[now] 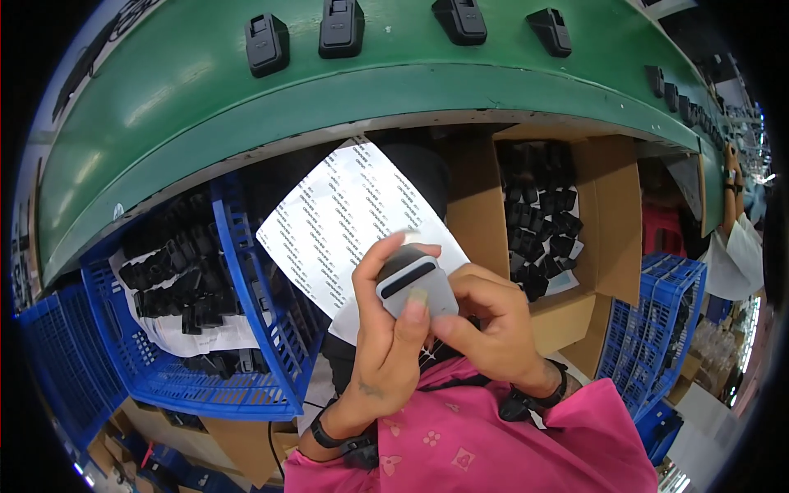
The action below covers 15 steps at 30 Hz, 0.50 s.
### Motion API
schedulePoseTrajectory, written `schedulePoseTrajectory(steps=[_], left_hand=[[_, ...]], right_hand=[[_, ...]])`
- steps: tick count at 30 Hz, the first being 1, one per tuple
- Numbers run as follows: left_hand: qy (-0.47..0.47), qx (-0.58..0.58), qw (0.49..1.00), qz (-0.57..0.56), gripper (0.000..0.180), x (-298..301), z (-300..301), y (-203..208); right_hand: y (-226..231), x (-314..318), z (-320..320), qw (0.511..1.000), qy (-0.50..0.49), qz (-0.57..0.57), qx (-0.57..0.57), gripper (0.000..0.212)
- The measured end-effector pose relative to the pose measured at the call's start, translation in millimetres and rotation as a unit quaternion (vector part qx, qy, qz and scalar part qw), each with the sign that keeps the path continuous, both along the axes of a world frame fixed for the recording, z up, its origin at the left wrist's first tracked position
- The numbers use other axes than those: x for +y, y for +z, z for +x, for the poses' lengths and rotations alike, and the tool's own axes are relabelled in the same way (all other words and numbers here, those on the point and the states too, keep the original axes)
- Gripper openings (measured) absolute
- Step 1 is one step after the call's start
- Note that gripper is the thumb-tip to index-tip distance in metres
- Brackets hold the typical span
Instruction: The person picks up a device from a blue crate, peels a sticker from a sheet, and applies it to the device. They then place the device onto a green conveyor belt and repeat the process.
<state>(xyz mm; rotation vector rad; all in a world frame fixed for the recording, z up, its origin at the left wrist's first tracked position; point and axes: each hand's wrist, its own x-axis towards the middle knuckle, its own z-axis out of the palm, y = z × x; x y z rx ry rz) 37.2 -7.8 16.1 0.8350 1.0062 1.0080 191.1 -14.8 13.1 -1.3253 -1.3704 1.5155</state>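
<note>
Both of my hands hold a small pale-grey plastic device (440, 296) above my lap. It has rounded corners and a black slot-like strip (408, 279) across its upper face. Fingers of my left hand (385, 341) wrap its left side and top, with the thumb pressed on its face. My right hand (497, 320) grips the lower right edge between thumb and curled fingers. Beneath the hands, a white sheet (353, 205) with repeated print lies slanted over my lap. The device's underside is hidden.
A green workbench (378, 90) curves across the far side, carrying several black housings (341, 29). On the left stands a blue crate (246, 271) of black parts. To the right are an open cardboard box (616, 218) of black parts and another blue crate (649, 329).
</note>
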Motion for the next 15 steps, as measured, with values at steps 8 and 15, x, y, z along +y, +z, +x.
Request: schedulePoseTrajectory(steps=[8, 15], left_hand=[[-0.220, 0.037, 0.975, -0.010, 0.065, 18, -44, 3], [-0.204, 0.032, 0.979, -0.005, 0.061, 13, -37, -24]], right_hand=[[7, 19, 28, 0.997, 0.049, 0.008, 0.063, 0.023], [-11, -8, 13, 0.994, -0.008, 0.084, -0.075, 0.030]])
